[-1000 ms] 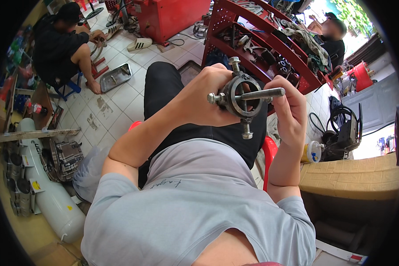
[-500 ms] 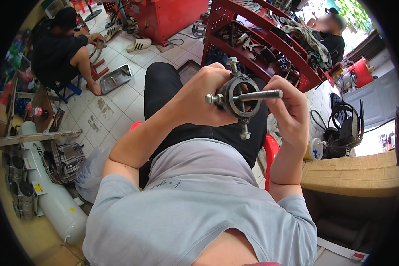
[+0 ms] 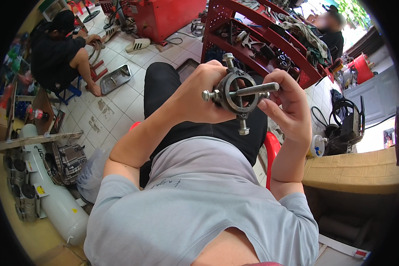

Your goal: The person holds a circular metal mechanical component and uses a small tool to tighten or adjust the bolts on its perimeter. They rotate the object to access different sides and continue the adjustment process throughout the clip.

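Note:
In front of my lap is a dark steel ring tool with bolts set around it. One bolt sticks up at the top, another points down, and a third juts out on the left. Through the ring's middle a thick threaded rod reaches toward the right. My left hand is wrapped behind the ring and holds it; its fingertips are hidden. The thumb and forefinger of my right hand close around the bolt on the ring's right side, partly covered by the rod's end.
Ahead stands a red tool cart loaded with tools and rags. A metal tray lies on the tiles near a seated person. Another person is beyond the cart. A white cylinder lies at left, a tan padded surface at right.
The ring tool has shifted slightly left and turned a little, bringing the right-side bolt into sight. My right fingers now sit around that bolt, slightly below the rod's end.

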### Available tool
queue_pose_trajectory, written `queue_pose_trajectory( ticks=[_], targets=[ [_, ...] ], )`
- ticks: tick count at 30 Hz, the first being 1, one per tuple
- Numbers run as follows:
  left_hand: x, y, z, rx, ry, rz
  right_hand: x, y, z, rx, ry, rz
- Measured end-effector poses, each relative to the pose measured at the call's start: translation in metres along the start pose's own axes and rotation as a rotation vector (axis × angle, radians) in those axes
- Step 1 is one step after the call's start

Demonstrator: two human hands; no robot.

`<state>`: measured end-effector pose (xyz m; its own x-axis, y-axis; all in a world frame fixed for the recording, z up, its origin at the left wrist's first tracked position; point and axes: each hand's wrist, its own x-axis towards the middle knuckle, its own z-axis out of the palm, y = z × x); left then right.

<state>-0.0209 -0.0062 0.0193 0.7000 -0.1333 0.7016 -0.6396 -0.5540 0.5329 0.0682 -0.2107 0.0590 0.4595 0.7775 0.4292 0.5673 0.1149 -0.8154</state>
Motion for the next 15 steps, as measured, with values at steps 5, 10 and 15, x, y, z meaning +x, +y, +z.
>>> queue_pose_trajectory(
  ticks=[5, 10, 15],
  targets=[
    [-0.001, -0.002, 0.005, -0.079, 0.073, -0.02, 0.002, -0.002, 0.001, 0.029, 0.013, -0.034],
    [-0.001, 0.0, 0.006, -0.121, 0.071, -0.059, -0.002, 0.007, -0.006, 0.031, -0.066, 0.106],
    [0.0, -0.004, 0.003, -0.004, 0.041, 0.041, 0.003, 0.003, 0.004, 0.055, 0.108, -0.042]
  ],
)
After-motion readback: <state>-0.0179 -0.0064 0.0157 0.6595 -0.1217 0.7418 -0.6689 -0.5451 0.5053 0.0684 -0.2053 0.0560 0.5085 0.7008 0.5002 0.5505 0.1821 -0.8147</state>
